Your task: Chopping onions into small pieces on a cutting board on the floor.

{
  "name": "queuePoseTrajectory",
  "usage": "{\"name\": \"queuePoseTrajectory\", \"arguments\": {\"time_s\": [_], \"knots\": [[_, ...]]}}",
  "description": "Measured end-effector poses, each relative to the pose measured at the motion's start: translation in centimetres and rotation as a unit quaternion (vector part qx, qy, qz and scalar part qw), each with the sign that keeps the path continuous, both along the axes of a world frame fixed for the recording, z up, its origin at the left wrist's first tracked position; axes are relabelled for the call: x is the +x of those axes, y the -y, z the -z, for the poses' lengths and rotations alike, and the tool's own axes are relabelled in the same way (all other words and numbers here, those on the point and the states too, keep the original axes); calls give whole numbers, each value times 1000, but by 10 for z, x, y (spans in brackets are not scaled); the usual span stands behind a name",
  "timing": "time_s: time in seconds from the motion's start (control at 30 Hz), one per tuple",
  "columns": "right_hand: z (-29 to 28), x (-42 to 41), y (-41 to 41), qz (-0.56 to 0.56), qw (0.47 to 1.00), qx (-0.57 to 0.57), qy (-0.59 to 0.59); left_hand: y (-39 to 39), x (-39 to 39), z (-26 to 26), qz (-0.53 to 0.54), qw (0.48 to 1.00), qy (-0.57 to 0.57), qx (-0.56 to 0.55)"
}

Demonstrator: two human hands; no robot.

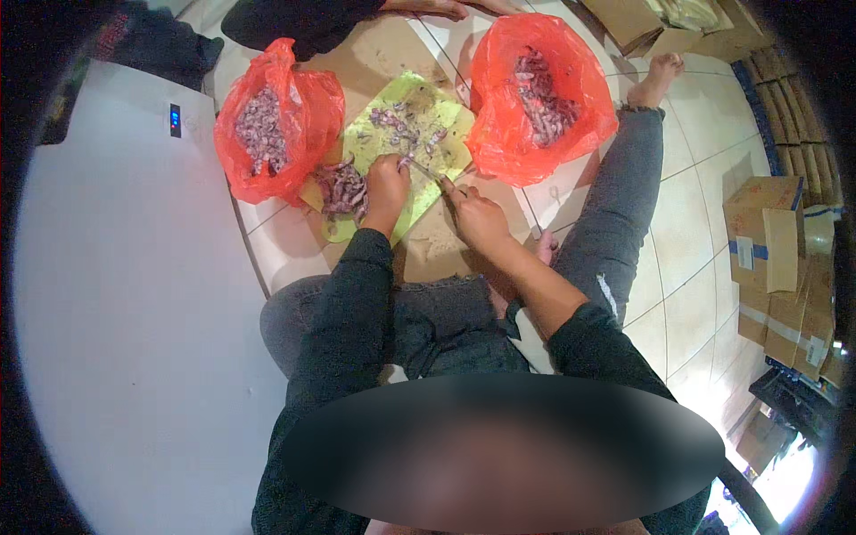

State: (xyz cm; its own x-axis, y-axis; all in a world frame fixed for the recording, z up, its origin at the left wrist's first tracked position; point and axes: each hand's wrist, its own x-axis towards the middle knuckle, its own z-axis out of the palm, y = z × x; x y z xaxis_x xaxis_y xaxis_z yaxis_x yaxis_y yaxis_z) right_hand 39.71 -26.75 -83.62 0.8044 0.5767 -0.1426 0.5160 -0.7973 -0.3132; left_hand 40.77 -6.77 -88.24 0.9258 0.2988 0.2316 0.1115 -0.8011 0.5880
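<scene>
On a yellow-green cutting mat lie small dark purplish pieces, perhaps small squid or octopus. My left hand pinches one such piece at its fingertips. In my right hand is a knife, its narrow blade reaching to that piece. A heap of longer purplish pieces sits just left of my left hand. One red plastic bag stands open at the left with small chopped-looking pieces inside; another red plastic bag at the right holds larger, whole-looking ones.
Flattened cardboard lies under the mat on the tiled floor. A white appliance-like surface runs along the left. Another person's hands and dark-clothed leg are at the top. Cardboard boxes stand at the right.
</scene>
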Motion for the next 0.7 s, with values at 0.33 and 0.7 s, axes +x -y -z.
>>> {"name": "queuePoseTrajectory", "arguments": {"time_s": [0.33,0.7], "knots": [[-5,0,5,-8,999,-22,-23,-1,-1,-8,-29,998,-38,-42],[12,16,18,31,999,25,-14,1,-3,-9,-36,997,-36,-56]]}}
